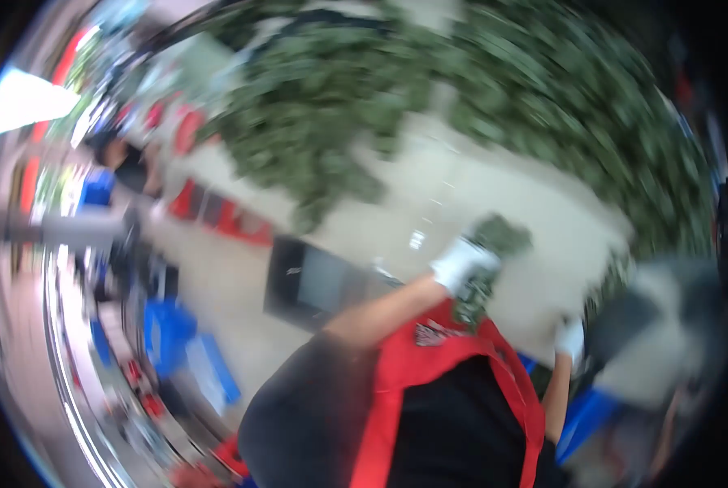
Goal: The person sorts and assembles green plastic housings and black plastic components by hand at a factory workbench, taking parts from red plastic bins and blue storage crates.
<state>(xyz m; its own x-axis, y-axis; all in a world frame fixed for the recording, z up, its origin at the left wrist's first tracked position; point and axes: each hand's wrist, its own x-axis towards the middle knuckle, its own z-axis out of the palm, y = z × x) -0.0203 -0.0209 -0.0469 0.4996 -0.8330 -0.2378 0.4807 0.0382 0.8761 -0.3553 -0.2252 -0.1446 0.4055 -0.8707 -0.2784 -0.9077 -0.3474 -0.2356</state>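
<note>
1. Head view, left hand: A white-gloved left hand (pixel 464 266) appears clamped around a leafy bunch (pixel 502 236) above the near part of a pale tabletop (pixel 543 187). Greens show both above and below the glove; a grip that is too tight could crush leaves or snap stems, while a loose one could let sprigs slip out.

2. Head view, at the body: The lower leaves overlap the top of a red apron (pixel 461 351) in the picture. Contact cannot be confirmed, but loose stems could catch on the cloth if the bunch is drawn in close.

3. Head view, right hand: A white-gloved right hand (pixel 569 337) sits lower, near the tabletop's right side and well apart from the bunch. Blur hides its fingers, so whether they are together or apart cannot be told. Any one-handed hold leaves the bunch freer to twist or sag.

4. Head view, around the work: A dark flat unit (pixel 315 283) lies just beside the left forearm, where a swinging elbow could knock it. Beyond, large leaf heaps (pixel 591 122) crowd the tabletop; a bunch laid too near could tangle with them.
</note>
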